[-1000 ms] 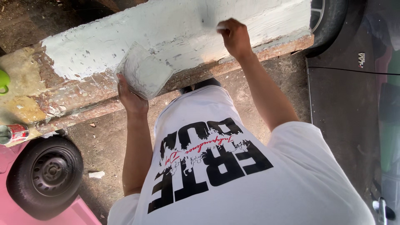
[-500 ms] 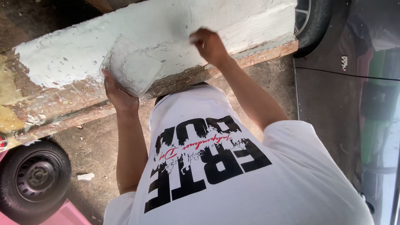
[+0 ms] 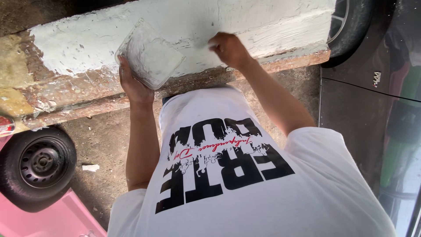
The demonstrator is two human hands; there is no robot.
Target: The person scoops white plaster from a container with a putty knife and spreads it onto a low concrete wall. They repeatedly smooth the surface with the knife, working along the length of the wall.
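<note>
My left hand grips a clear plastic tub from below; the tub is smeared inside with pale grey-white paste and is held tilted against a long panel. That panel is coated in rough white filler, with a rusty lower edge. My right hand presses on the white coat to the right of the tub, fingers curled and blurred. Whether anything is in those fingers is hidden. My white printed T-shirt fills the lower middle of the view.
A small black wheel on a pink vehicle body sits at the lower left. Another tyre shows at the top right above a dark car panel. Bare dirt ground holds a white scrap.
My right hand has slid leftward and down along the white panel, closer to the tub. The tub stays in my left hand, now more upright, and the view has shifted right.
</note>
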